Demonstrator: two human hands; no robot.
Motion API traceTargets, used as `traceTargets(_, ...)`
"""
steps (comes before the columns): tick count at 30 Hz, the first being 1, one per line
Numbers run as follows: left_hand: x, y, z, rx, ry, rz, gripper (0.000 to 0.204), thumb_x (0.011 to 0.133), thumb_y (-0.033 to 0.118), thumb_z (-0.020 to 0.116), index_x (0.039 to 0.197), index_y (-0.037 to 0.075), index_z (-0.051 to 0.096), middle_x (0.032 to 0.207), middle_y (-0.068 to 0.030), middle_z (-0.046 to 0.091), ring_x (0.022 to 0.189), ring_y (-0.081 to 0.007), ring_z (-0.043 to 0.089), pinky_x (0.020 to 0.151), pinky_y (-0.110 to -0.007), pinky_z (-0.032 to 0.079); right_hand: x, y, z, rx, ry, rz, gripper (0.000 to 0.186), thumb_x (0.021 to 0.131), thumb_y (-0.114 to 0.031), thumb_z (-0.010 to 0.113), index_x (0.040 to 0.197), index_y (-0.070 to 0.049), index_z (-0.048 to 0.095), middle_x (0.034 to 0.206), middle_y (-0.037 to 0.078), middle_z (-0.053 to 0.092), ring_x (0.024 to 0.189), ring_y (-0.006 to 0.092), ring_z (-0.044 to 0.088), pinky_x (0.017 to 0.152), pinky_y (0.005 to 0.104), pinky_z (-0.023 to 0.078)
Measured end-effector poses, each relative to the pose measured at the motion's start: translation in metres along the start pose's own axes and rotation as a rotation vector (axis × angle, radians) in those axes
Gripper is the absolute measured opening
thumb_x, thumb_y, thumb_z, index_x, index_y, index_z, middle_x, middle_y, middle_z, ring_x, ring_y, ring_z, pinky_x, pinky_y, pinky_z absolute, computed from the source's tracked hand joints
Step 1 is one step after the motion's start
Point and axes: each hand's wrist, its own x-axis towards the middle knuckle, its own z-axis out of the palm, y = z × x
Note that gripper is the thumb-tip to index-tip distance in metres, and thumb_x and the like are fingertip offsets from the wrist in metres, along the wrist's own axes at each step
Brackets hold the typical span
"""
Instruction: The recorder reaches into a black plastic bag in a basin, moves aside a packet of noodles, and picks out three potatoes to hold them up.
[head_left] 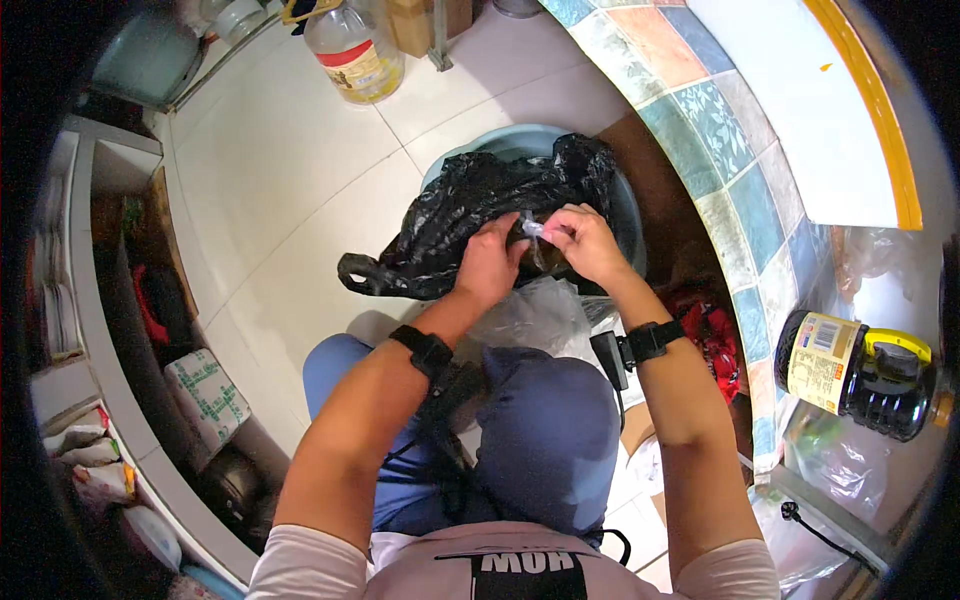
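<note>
A crumpled black plastic bag [430, 225] lies over a light blue basin [535, 140] on the floor, its looped handle trailing to the left. Above the bag, my right hand [590, 243] pinches the twisted, whitish end of a clear plastic bag [533, 230] between thumb and fingers. Close by on the left, my left hand [490, 258] has its fingers curled at the same clear plastic, thumb and forefinger on it. Something brownish shows under the clear plastic, partly hidden by my hands. More clear plastic sheeting [540, 315] spreads below, toward my knees.
A big clear plastic jug [350, 55] stands on the tiled floor at the far left. Tiled counter edging [715, 130] curves along the right, with a dark bottle [860, 375] with a yellow handle on it. Open cabinet shelves [130, 250] line the left. Red-and-black fabric or packaging [705, 335] lies below the counter.
</note>
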Motion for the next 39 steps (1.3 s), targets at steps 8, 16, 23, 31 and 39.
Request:
traceTargets(8,0.013,-0.015,0.012,-0.403,0.046,-0.229,0.015,0.069,0.005,0.070,0.084,0.003,0.066,0.075,-0.0093,0.066,0.066,-0.0152,0.063,0.063,-0.026,0.049,-0.007,-0.006,-0.001,-0.066,0.089,-0.010,0.006,0.072,-0.014,0.065,0.075,-0.009,0.062,0.068,0.006,0.057,0.076,0.0263,0.051,0.070,0.0381,0.041)
traceTargets(16,0.013,0.009,0.004,-0.401,0.150,-0.156,0.012,0.079,0.001,0.060,0.091,0.001,0.063,0.080,-0.0042,0.063,0.070,-0.0089,0.056,0.067,-0.023,0.046,0.003,-0.021,-0.007,-0.060,-0.069,-0.056,0.007,0.072,-0.017,0.066,0.077,-0.012,0.062,0.065,0.004,0.058,0.071,0.0238,0.052,0.067,0.0363,0.040)
traceTargets(23,0.019,0.008,-0.005,-0.431,-0.053,-0.149,0.011,0.079,-0.001,0.057,0.089,0.002,0.058,0.075,-0.0046,0.058,0.068,-0.0106,0.055,0.065,-0.023,0.045,-0.002,-0.004,-0.008,-0.008,0.006,-0.024,0.008,0.073,-0.017,0.064,0.076,-0.011,0.059,0.068,0.004,0.057,0.072,0.0240,0.051,0.066,0.0362,0.040)
traceTargets(31,0.014,0.000,-0.017,-0.251,-0.100,-0.234,0.016,0.080,-0.002,0.057,0.095,0.003,0.059,0.086,-0.0080,0.061,0.081,-0.0116,0.057,0.075,-0.024,0.045,-0.001,-0.022,-0.011,-0.019,-0.041,0.069,0.010,0.074,-0.019,0.065,0.078,-0.013,0.059,0.065,0.001,0.054,0.072,0.0225,0.049,0.068,0.0343,0.039)
traceTargets(39,0.014,-0.010,-0.001,-0.641,-0.027,-0.173,0.009,0.078,-0.001,0.060,0.087,0.002,0.058,0.073,-0.0019,0.059,0.068,-0.0090,0.054,0.062,-0.023,0.045,0.006,-0.001,-0.001,0.206,-0.147,-0.029,0.013,0.073,-0.013,0.067,0.083,-0.012,0.059,0.081,0.005,0.058,0.075,0.0206,0.049,0.072,0.0332,0.040)
